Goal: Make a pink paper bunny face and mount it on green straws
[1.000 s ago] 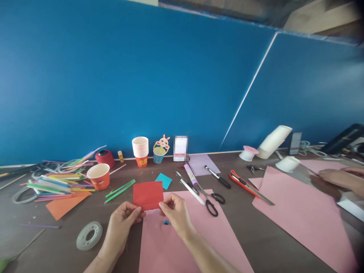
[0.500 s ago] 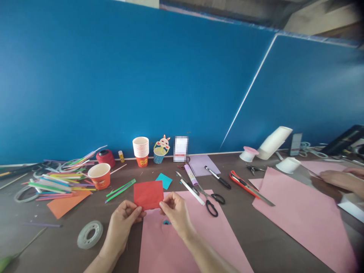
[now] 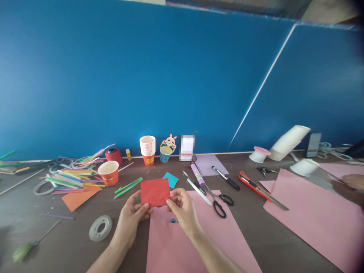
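Note:
A small red rectangle of paper (image 3: 155, 192) is held up above the table by its lower corners. My left hand (image 3: 131, 214) pinches its left corner between thumb and fingers. At the right corner, my right hand (image 3: 183, 212) grips it the same way. Beneath lies a pink sheet (image 3: 176, 250), with a small blue round piece (image 3: 173, 220) on it, partly covered by my right hand. Black-handled scissors (image 3: 220, 203), a white pen (image 3: 200, 191) and a purple glue stick (image 3: 197, 174) rest by the sheet's upper edge. A turquoise paper square (image 3: 171, 179) lies behind the red paper.
On the left are a tape roll (image 3: 100, 228), an orange paper cup (image 3: 109, 173) and a heap of coloured sticks (image 3: 66, 176). Stacked cups (image 3: 148, 149) stand by the blue wall (image 3: 170, 76). To the right are a utility knife (image 3: 261, 189), pink sheets (image 3: 315, 216) and another person's hand (image 3: 354, 181).
The whole scene has shifted slightly to the right in view. My hands still hold the red paper in much the same way. The other person's hand at the right has moved toward the edge.

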Motion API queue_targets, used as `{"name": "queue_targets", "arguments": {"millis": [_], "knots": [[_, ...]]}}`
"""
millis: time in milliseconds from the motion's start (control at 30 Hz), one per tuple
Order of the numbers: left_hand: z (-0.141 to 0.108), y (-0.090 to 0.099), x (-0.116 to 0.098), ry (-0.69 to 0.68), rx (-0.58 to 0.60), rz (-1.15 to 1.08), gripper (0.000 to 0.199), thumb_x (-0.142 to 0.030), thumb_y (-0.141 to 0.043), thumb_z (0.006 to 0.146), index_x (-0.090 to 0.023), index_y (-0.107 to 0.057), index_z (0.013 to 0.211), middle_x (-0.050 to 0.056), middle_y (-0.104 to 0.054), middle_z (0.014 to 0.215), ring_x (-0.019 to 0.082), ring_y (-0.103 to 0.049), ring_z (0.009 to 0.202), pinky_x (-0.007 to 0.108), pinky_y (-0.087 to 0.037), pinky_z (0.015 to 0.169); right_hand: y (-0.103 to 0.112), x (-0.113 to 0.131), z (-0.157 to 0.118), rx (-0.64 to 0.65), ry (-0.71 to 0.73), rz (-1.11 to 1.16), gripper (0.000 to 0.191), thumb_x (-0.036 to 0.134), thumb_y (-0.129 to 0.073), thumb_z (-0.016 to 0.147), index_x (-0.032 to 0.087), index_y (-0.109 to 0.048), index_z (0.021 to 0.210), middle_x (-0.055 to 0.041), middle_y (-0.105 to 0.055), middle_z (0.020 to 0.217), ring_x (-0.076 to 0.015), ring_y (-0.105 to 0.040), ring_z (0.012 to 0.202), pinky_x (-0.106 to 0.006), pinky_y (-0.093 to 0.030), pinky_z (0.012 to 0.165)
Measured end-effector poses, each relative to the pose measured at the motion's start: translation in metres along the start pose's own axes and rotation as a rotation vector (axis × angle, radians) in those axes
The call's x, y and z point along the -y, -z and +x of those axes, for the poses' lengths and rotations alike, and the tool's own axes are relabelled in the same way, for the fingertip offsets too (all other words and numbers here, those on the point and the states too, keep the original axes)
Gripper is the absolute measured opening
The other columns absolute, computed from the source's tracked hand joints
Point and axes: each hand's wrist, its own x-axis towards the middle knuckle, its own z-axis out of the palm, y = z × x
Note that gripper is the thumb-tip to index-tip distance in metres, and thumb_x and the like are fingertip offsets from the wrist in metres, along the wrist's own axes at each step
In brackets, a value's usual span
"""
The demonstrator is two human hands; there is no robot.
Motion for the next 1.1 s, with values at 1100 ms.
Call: {"name": "queue_targets", "arguments": {"millis": [1100], "knots": [[0.0,0.002,0.013,0.028,0.129,0.036,0.022,-0.035,-0.068,0.067,-0.013,-0.064,0.069,-0.001,-0.058,0.056,0.009,-0.048,0.051,0.02,-0.04,0.052,-0.004,0.001,-0.003,0.135,-0.031,0.041,0.03,0.029,-0.063,0.07,0.016,-0.052,0.095,0.0029,-0.055,0.06,-0.0104,-0.052,0.051,-0.021,-0.043,0.048]]}}
